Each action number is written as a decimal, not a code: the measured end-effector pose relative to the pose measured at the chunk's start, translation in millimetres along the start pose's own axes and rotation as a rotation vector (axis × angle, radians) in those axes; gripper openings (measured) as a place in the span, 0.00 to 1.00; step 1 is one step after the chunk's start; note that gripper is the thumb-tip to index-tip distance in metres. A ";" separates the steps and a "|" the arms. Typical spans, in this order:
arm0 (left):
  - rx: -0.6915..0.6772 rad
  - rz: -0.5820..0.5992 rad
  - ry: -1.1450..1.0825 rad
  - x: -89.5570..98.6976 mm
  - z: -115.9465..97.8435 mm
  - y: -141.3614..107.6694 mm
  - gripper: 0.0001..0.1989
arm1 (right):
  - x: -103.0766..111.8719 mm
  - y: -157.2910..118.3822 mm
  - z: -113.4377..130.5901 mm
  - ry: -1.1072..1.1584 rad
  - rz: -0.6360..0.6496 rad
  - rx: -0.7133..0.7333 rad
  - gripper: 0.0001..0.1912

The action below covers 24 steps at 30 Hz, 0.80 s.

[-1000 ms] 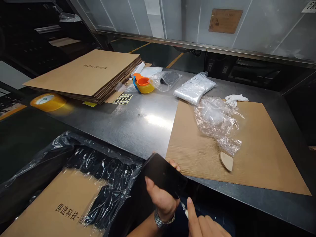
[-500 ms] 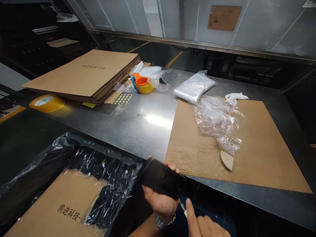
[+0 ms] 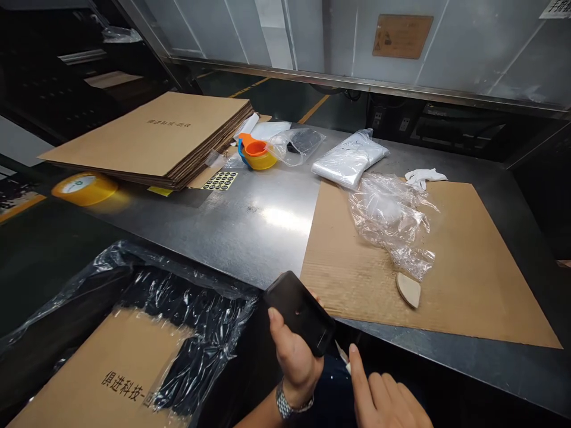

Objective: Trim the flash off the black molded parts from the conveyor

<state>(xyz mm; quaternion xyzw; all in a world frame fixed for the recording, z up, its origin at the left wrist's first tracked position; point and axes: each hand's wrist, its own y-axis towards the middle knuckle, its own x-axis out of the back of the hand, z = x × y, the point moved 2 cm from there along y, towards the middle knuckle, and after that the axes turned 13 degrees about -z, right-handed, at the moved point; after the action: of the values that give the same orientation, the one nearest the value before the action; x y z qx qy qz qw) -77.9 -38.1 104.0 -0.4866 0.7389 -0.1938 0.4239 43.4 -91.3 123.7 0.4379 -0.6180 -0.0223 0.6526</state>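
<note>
My left hand point(image 3: 297, 362) is closed round a black rectangular plastic part point(image 3: 298, 312) that looks like a shallow case, tilted at the table's front edge. The thumb lies along its near side. My right hand point(image 3: 386, 395) grips a small craft knife point(image 3: 343, 356) with a pointed metal blade, the index finger stretched along its light handle. The blade tip is close to the lower right corner of the black part; I cannot tell whether they touch. Most of the knife's handle is hidden in the fingers.
On the metal table point(image 3: 250, 232) lie a cardboard sheet point(image 3: 473, 267), crumpled clear plastic point(image 3: 388, 208), a tan wedge-shaped pad point(image 3: 409, 290), a white glove point(image 3: 423, 177) and a tape dispenser point(image 3: 259, 154). Stacked cardboard point(image 3: 156, 137) stands at left. A plastic-lined box point(image 3: 111, 261) sits below.
My left hand has turned the black part more upright, its lower end shifting right. My right hand has moved slightly right and up with the knife, whose blade shows apart from the part's face.
</note>
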 end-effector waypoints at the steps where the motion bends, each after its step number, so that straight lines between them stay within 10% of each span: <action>1: 0.025 -0.002 0.004 0.1 -0.4 0.5 0.27 | -1.6 -2.0 -4.1 0.022 0.004 -0.010 0.16; 14: 0.140 0.149 0.145 7.7 8.2 -2.9 0.27 | -15.3 -1.8 -7.1 0.898 0.261 -0.626 0.08; 24: 0.124 0.182 0.137 6.8 7.1 -8.3 0.28 | -33.6 0.1 -14.1 0.958 0.482 -0.839 0.16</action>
<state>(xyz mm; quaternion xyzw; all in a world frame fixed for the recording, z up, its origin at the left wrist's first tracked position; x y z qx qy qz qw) -68.7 -47.0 102.8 -0.3759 0.7938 -0.2324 0.4177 47.1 -64.4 99.4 -0.0404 -0.2800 0.0824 0.9556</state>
